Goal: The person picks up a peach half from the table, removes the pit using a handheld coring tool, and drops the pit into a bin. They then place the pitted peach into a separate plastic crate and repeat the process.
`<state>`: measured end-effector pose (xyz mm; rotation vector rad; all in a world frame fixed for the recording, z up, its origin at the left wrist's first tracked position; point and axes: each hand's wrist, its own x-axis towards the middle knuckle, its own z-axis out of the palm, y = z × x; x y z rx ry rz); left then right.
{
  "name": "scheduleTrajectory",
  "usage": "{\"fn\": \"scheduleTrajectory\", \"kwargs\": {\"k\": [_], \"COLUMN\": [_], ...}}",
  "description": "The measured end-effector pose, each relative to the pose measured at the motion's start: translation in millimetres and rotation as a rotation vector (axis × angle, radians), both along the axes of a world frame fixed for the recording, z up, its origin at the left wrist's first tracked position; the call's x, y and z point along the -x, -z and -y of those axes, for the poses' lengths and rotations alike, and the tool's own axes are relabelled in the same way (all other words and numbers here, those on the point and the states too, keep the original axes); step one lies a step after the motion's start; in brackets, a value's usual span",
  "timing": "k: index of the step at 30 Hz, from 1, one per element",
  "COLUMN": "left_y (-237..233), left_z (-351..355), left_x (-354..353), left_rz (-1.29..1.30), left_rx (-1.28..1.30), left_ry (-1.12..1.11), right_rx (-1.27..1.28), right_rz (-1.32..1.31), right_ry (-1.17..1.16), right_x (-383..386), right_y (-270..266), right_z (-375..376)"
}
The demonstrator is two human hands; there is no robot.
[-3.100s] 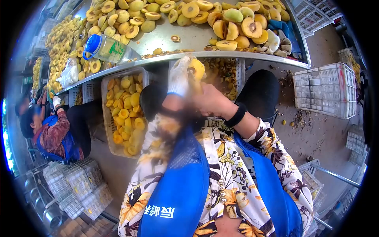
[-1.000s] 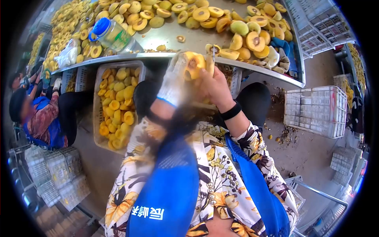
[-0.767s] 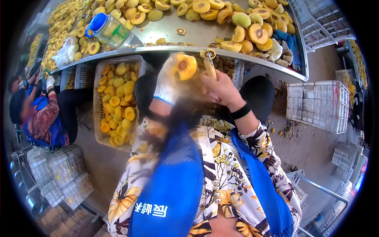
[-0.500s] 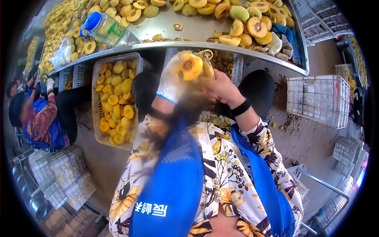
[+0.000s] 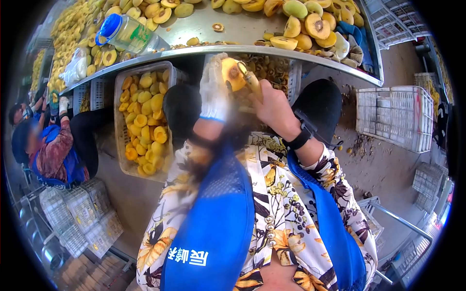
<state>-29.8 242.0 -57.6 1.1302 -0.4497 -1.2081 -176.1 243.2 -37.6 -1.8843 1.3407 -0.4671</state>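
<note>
**Peach halves at the desk: in hand, done, left**

In hand: we enter one half (image 5: 234,72), cut face up with its stone in place (the face is partly blurred). It is held just in front of the desk (image 5: 242,34) edge, above the lap. The left grip (image 5: 213,92), in a white glove, is closed round the half from the left. The right grip (image 5: 274,104), bare, is clenched on the handle of one tool (image 5: 252,81), whose tip meets the cut face beside the stone.

Done, as we judge it: one crate (image 5: 117,121) under the desk edge, left of the lap, is well filled with yellow stoned halves. We put them at several dozen, too many to count singly. A second crate (image 5: 294,80) behind the hands holds brownish scraps, which we take for stones.

Left, as we judge it: halves with stones lie heaped along the far desk. About a dozen show at the upper right, with one greenish fruit (image 5: 296,8) among them. The bank at the upper left is past counting. We judge the work to be mid-run, with plenty left.

Sundries:
- one bottle (image 5: 128,35), blue-capped, lying on its side on the desk
- one clear bag (image 5: 77,68) at the desk edge
- one blue cloth (image 5: 347,30) at the right end
- one white floor crate (image 5: 395,119), well apart to the right
- one co-worker (image 5: 53,150) seated at the left, hands near the desk there
</note>
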Motion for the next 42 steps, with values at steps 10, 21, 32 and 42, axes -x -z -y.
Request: {"fn": "scheduleTrajectory", "kwargs": {"k": [10,21,32,42], "left_y": [3,-13,0,13], "left_z": [2,12,13,29], "left_x": [13,0,6,-34], "left_rz": [0.214,-0.284,-0.005,-0.507], "left_rx": [0.08,-0.053,-0.02,-0.278], "left_ry": [-0.082,-0.093,-0.048,-0.156], "right_rx": [-0.075,-0.181,-0.813,-1.434], "right_rz": [0.007,0.09,0.478,1.286], "right_ry": [-0.083,-0.023,0.041,-0.18], "right_x": [-6,-19,-26,-10], "right_y": [-5,9,-1,20], "right_z": [-10,-4,-13,0]}}
